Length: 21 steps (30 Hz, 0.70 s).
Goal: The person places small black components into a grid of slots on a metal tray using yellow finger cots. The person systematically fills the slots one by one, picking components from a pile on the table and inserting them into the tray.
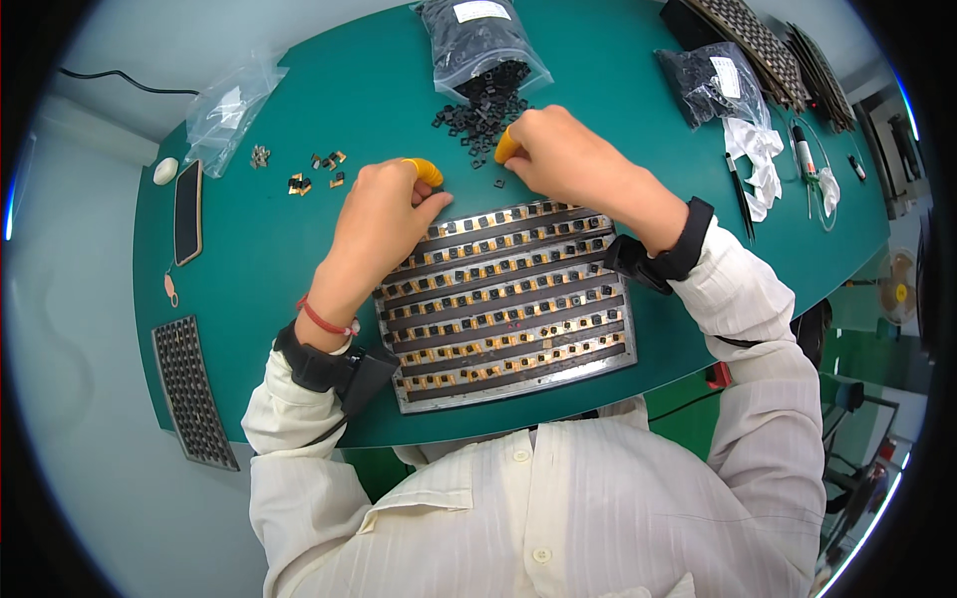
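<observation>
Cannot tell whether grasping or bare at the fingertips of the left hand [384, 204], curled at the far left corner of the tray [513, 299], nor of the right hand [558, 149], curled beside the loose black pieces [483, 115]. Find the tray on the green table [598, 60], near its front edge, with both far corners partly covered by hands and wrists. Notice the top bag [469, 50] cut off by the upper edge, and the tray stack [748, 45] dim at the rim. Around these, note a phone [188, 212], crumpled white paper [763, 164] and a second tray [194, 394]. Count two yellow finger covers [426, 171] (one per hand), seven rows on the near tray, two bags of black pieces, one phone.
</observation>
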{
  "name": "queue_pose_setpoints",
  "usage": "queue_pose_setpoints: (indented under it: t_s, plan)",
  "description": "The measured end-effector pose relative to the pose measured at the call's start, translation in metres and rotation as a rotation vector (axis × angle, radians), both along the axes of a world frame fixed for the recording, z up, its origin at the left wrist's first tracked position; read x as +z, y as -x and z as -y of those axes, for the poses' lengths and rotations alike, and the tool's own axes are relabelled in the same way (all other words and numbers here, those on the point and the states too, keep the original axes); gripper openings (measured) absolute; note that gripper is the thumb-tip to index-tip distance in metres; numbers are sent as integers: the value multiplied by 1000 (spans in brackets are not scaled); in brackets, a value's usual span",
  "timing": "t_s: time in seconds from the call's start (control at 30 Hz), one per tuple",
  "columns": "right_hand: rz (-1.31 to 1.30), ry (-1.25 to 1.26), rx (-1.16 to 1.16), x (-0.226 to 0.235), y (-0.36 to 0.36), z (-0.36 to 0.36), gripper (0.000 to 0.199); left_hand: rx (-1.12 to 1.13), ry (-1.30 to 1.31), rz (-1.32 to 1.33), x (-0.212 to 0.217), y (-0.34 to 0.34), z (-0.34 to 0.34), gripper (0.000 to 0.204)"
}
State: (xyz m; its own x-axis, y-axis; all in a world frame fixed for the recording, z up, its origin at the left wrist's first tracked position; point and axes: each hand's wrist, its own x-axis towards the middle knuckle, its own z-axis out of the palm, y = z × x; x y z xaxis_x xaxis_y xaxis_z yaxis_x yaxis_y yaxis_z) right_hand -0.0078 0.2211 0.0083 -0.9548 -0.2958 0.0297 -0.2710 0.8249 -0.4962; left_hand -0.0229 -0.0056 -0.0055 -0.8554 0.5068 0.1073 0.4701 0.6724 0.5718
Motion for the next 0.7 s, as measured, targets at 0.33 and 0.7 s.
queue_pose_setpoints:
  t_s: [0.33, 0.7]
  plan:
    - [131, 22, -5, 16, -12, 2, 19, 94, 142, -58, 4, -7, -6, 17]
    - [71, -12, 114, 6, -3, 10, 12, 62, 95, 16, 15, -22, 13, 15]
